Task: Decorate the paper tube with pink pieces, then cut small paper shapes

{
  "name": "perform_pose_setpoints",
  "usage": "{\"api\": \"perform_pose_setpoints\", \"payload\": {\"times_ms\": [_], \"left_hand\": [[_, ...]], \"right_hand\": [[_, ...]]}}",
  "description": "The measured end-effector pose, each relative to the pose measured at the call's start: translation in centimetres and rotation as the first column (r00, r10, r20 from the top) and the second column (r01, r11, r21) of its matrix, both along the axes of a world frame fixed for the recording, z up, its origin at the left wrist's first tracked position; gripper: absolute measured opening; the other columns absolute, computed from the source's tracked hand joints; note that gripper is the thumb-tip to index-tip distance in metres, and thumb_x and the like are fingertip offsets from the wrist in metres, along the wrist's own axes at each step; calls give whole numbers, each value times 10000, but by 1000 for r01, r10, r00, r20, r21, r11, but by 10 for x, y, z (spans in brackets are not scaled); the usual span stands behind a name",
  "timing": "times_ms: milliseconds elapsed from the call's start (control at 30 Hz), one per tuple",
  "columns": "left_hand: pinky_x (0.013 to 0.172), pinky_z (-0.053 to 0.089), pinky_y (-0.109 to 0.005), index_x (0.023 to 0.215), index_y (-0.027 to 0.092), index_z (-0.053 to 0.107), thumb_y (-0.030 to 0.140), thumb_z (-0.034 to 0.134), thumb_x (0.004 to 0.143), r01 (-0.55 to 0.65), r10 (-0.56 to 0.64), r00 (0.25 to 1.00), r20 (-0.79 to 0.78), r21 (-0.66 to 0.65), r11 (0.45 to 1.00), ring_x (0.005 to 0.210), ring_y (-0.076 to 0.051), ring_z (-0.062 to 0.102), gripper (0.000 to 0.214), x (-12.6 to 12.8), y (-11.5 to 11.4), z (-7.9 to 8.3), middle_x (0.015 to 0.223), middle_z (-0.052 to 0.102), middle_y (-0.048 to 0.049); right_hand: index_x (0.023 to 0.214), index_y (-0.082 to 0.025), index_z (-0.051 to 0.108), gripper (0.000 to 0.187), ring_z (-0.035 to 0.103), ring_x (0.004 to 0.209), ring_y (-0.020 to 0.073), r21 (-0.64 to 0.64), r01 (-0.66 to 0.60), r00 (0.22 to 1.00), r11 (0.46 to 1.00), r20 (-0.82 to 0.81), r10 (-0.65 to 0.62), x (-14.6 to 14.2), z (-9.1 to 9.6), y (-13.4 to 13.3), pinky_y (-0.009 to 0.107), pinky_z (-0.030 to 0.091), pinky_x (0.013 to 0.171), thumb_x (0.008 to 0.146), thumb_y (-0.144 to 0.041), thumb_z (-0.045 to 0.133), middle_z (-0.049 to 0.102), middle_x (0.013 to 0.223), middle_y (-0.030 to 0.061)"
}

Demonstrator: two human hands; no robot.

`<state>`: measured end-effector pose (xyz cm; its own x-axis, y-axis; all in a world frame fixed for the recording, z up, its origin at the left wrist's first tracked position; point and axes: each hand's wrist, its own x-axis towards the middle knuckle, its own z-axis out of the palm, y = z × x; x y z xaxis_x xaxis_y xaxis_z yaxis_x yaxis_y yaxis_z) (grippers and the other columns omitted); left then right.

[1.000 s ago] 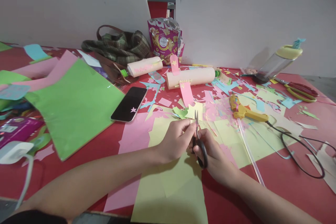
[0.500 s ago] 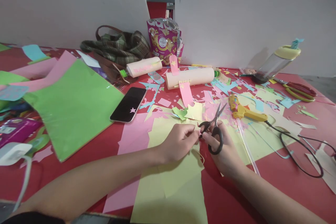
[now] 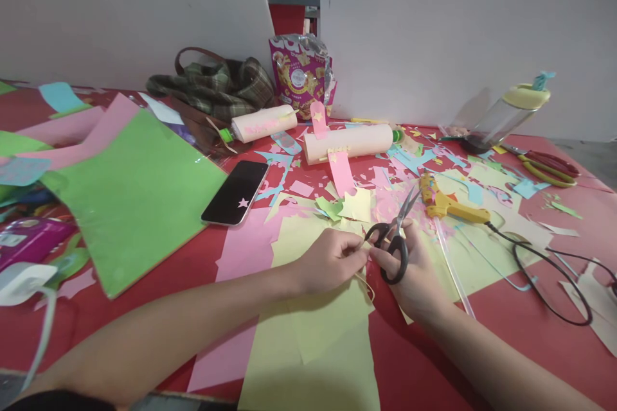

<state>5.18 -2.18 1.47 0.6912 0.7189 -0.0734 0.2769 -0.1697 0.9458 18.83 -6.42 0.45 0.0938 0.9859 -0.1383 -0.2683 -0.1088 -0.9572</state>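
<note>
Bare fingers [image 3: 355,262], bare forearms [image 3: 231,305], apparently a black sleeve [image 3: 67,401].

Head camera looks forward, down over red table [image 3: 405,366]; seemingly near.

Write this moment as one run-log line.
right hand: holds scissors; left hand: pinched, contents unclear; phone: pink star on top; glue gun: right of scissors

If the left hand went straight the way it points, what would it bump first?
Probably the right hand, which holds scissors; the left hand may already touch it, depth being unclear.
</note>
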Motion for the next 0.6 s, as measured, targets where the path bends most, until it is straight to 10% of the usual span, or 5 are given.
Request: {"api": "perform_pose_setpoints", "payload": {"times_ms": [600], "left_hand": [[484, 279, -203, 585, 156, 425, 240, 312, 797, -170, 177, 981, 82, -78, 982, 487, -76, 332, 255, -1, 7, 2, 511, 337, 47]], "right_hand": [[788, -243, 355, 273, 436, 544, 77, -10, 37, 997, 999, 69, -36, 0, 0, -1, 197, 365, 475, 660, -173, 586, 467, 744, -46]]}}
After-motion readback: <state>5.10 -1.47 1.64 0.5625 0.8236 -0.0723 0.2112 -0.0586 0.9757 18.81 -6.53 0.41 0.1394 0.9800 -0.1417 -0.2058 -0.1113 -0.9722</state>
